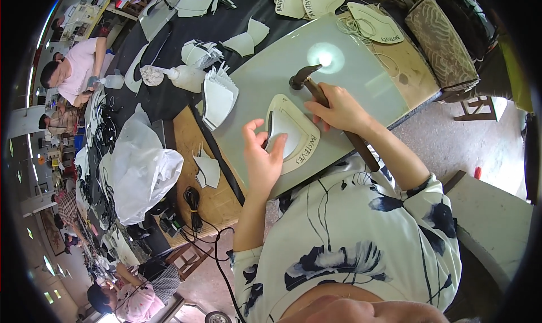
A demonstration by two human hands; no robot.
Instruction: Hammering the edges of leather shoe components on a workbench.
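Note:
My right hand (343,110) is closed round the wooden handle of a hammer (361,149). The hammer's dark head is raised at the far side of that hand, over a pale, smooth work board (257,77). On the board lies a cream, curved pattern template (307,145) with dark lettering. Over it rests a small white cut piece (292,144) with a black strip along its left edge. My left hand (264,159) grips this piece at the black edge, thumb on its face and fingers curled at the left.
Stacked white cut pieces (219,100) and a white squeeze bottle (187,78) stand left of the board. Further left is a clear plastic bag (144,170). More cream templates (324,0) lie beyond; a patterned pouch (441,44) sits far right. Cables (193,207) hang lower left. Co-workers sit along the left.

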